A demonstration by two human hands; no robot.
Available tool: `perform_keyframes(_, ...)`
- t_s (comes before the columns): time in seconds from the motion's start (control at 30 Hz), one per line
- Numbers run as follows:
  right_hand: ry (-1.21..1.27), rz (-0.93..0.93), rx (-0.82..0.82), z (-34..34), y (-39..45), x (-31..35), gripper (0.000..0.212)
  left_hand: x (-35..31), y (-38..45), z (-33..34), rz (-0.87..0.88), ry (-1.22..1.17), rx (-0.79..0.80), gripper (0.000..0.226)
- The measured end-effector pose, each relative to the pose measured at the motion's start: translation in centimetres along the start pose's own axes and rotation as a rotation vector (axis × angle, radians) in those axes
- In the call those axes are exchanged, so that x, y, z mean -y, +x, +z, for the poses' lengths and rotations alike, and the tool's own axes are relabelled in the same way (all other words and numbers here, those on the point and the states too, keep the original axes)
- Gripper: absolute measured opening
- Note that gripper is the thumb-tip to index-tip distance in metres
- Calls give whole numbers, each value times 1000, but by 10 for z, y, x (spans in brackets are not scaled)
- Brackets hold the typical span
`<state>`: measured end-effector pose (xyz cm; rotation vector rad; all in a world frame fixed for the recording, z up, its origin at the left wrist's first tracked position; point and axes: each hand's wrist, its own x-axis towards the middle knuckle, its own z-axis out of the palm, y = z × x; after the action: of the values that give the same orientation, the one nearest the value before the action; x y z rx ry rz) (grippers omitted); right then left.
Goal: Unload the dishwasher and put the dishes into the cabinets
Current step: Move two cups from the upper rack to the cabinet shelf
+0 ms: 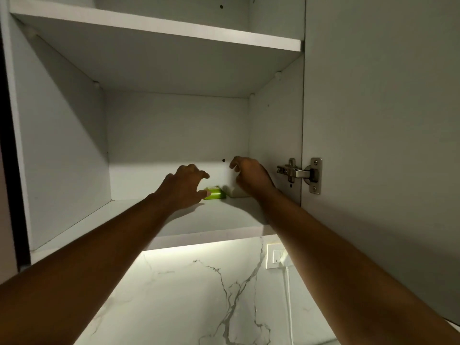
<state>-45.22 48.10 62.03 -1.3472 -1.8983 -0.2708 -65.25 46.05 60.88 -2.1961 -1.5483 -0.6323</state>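
Two small things sit at the shelf's back, mid-frame: a green box (214, 192) and a white one (234, 191). I see my left hand (185, 186) and right hand (250, 176), fingers loose, holding nothing. Putting-away step; next I fetch more dishes.

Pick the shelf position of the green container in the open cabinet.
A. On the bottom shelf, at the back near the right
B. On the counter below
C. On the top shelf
A: the green container sits at the back of the bottom shelf, between both hands.
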Motion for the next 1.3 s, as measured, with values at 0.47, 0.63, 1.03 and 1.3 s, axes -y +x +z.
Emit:
perform_keyframes(0.47, -51, -144, 2, -18, -84, 20, 36, -30, -102, -26, -81, 54, -155, 56)
perform_keyframes(0.63, -92, -243, -97, -41, -131, 28, 43, -62, -141, -31, 24, 173, -274, 58)
perform_keyframes(1.03, -226, -151, -227, -88, -293, 50, 36, -111, -258, -23, 222, 225, -325, 56)
perform_keyframes(1.3, -226, 163, 40, -87, -481, 60, 32, -182, -397, 23, 262, -176, 86, 57)
